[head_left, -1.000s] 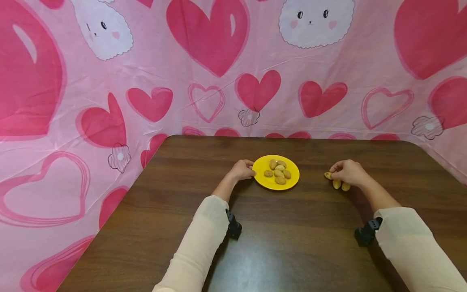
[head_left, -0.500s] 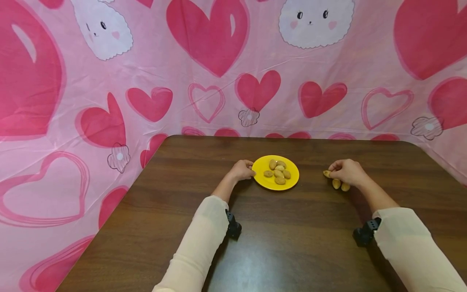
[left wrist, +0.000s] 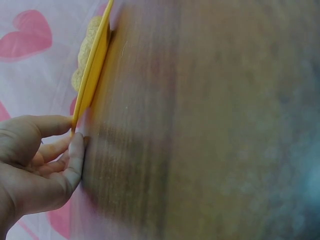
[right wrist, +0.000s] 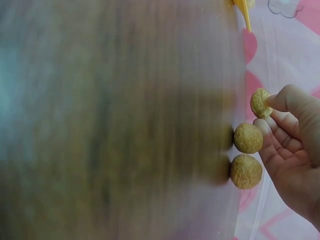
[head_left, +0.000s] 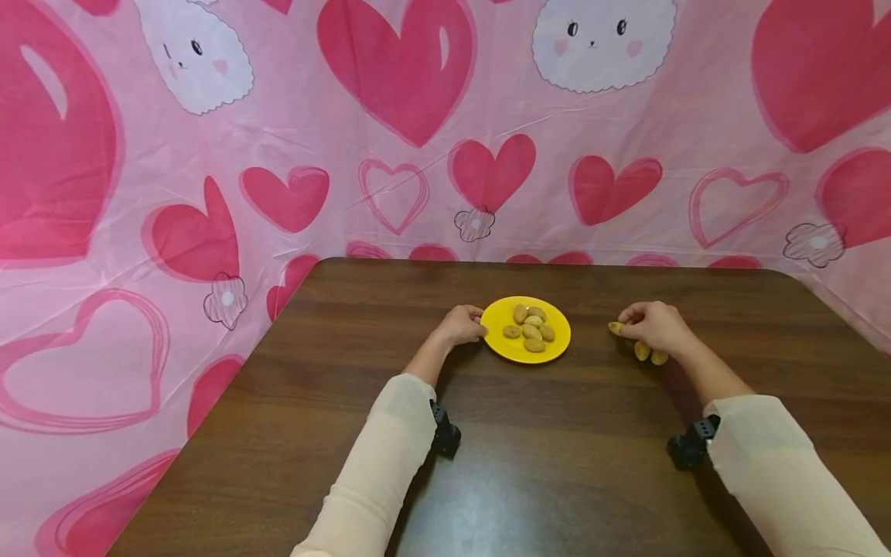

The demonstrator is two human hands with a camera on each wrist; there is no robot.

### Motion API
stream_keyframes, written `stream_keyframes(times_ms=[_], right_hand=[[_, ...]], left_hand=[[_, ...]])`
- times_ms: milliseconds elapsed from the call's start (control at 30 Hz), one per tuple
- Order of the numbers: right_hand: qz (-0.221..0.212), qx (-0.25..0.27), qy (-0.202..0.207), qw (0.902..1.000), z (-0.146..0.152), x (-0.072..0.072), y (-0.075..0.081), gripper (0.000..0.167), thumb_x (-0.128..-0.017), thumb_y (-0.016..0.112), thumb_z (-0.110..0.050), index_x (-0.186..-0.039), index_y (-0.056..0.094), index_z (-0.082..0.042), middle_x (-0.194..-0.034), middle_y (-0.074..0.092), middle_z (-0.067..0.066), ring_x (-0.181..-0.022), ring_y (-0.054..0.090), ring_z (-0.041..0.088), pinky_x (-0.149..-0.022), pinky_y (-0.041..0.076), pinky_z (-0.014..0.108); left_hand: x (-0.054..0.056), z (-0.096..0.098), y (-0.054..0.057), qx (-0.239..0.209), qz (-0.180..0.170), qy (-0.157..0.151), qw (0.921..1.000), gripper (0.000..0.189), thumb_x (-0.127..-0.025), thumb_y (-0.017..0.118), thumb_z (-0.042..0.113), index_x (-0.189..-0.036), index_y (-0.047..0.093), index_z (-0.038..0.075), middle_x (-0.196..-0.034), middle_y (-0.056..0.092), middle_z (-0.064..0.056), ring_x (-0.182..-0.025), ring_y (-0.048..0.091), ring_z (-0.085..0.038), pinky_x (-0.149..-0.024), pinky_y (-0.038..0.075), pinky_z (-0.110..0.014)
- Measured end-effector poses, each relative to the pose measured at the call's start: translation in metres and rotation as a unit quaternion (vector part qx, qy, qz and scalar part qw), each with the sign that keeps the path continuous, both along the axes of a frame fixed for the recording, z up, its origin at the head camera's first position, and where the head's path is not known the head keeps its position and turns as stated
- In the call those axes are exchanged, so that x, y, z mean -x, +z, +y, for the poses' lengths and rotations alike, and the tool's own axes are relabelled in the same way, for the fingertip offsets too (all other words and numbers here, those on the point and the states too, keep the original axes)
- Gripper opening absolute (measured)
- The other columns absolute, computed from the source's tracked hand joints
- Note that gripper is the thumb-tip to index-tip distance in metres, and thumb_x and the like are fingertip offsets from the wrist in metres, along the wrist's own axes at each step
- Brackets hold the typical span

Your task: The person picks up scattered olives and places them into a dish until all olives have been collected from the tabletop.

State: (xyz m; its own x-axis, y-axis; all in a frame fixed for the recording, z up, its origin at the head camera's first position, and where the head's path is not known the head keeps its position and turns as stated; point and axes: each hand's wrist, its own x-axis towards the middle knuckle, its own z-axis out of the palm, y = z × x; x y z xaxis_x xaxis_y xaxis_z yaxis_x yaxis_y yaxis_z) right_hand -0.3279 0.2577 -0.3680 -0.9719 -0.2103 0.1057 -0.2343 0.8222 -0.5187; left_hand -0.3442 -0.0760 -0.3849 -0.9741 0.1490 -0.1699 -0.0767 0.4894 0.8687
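Observation:
My left hand (head_left: 462, 325) pinches the left rim of a round yellow plate (head_left: 493, 346); the left wrist view shows the thumb and fingers (left wrist: 56, 125) at its edge. Several oval, wrinkled, tan walnuts (head_left: 534, 345) lie in a loose cluster on the plate. Off to the right, my right hand (head_left: 657, 326) holds one walnut (right wrist: 260, 103) between thumb and fingertips, close over the table. Two more walnuts (right wrist: 248, 138) sit side by side on the wood beneath that hand, partly hidden by it in the head view.
The dark brown wooden table (head_left: 529, 433) extends toward me, its far edge meeting a pink cloth (head_left: 418, 186) printed with hearts. Black wrist cameras (head_left: 445, 432) sit at both light sleeve cuffs (head_left: 748, 418).
My right hand has lifted slightly and shifted left with its walnut, exposing more of the two walnuts below. The left hand and plate have stayed almost where they were.

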Motion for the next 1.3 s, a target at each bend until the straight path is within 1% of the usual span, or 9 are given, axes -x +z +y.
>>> stream_keyframes(times_ms=[133,333,600,833,1100,1300], right_hand=[[0.006,0.002,0.005,1.0000,-0.004,0.001,0.000,0.020,-0.080,0.065,-0.014,-0.092,0.065,0.002,-0.080,0.063,0.007,-0.058,0.052,0.014,-0.054,0.044,0.029],[0.019,-0.006,0.008,0.9998,-0.008,0.002,-0.001,0.017,-0.079,0.065,-0.014,-0.090,0.066,0.000,-0.078,0.063,0.004,-0.062,0.051,0.014,-0.061,0.041,0.030],[0.031,-0.007,0.012,0.9994,-0.014,0.005,-0.002,0.018,-0.077,0.066,-0.014,-0.088,0.066,0.000,-0.076,0.064,0.004,-0.063,0.052,0.015,-0.061,0.043,0.030],[0.029,0.000,0.021,0.9994,-0.021,0.005,0.000,0.018,-0.078,0.067,-0.013,-0.089,0.067,0.000,-0.078,0.064,0.005,-0.067,0.052,0.017,-0.062,0.043,0.030],[0.020,0.014,0.022,0.9995,-0.033,0.006,0.001,0.018,-0.079,0.067,-0.011,-0.091,0.065,0.003,-0.080,0.064,0.008,-0.071,0.052,0.021,-0.062,0.043,0.029],[0.023,0.019,0.031,0.9991,-0.042,0.008,0.002,0.017,-0.079,0.067,-0.010,-0.090,0.065,0.004,-0.078,0.063,0.008,-0.071,0.052,0.022,-0.063,0.045,0.029]], left_hand=[[0.000,0.000,0.000,-0.002,-0.001,0.000,1.0000,0.043,-0.083,0.063,-0.001,-0.124,0.052,-0.005,-0.105,0.056,-0.015,-0.087,0.055,-0.020,-0.078,0.052,-0.029],[-0.001,0.000,0.001,0.000,0.000,0.002,1.0000,0.043,-0.083,0.063,-0.001,-0.125,0.052,-0.005,-0.105,0.055,-0.015,-0.087,0.055,-0.021,-0.078,0.052,-0.029],[0.000,0.001,0.000,0.001,-0.001,0.003,1.0000,0.043,-0.084,0.063,-0.001,-0.125,0.051,-0.005,-0.106,0.055,-0.015,-0.088,0.055,-0.021,-0.078,0.052,-0.029],[-0.001,0.001,0.001,-0.006,-0.003,0.003,1.0000,0.043,-0.084,0.063,-0.001,-0.125,0.051,-0.005,-0.107,0.055,-0.016,-0.087,0.055,-0.021,-0.079,0.052,-0.030],[-0.001,0.002,0.001,0.001,0.000,0.004,1.0000,0.044,-0.084,0.063,-0.001,-0.126,0.050,-0.005,-0.108,0.056,-0.016,-0.089,0.055,-0.021,-0.080,0.052,-0.030],[-0.001,0.001,0.001,0.004,0.002,0.002,1.0000,0.044,-0.084,0.063,-0.001,-0.126,0.050,-0.005,-0.108,0.056,-0.016,-0.089,0.055,-0.021,-0.080,0.052,-0.030]])
